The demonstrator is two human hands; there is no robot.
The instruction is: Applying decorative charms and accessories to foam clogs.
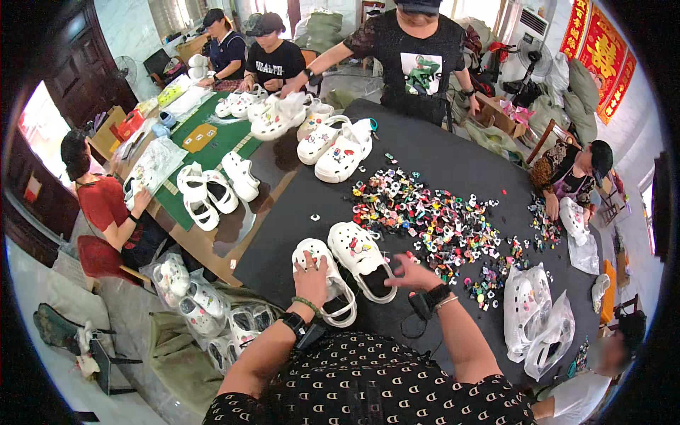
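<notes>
A pair of white clogs stands on the black tabletop before me. On the left clog [312, 251], my left hand [310, 283] grips the upper with its fingers bent over the top; the palm hides part of the foot opening. My right hand [414, 275] is beside the heel of the right clog [356, 248], thumb and fingers apart and nothing between them. That clog has small colourful charms on its upper. Beyond and right of the pair spreads a large heap of mixed shoe charms [432, 223].
White clogs with charms [343, 152] stand at the far table edge, more [205, 191] on the green mat at left. Bagged clogs [528, 304] lie right; others [188, 294] hang at lower left. Across the table a co-worker [414, 64] reaches for clogs; several people work around.
</notes>
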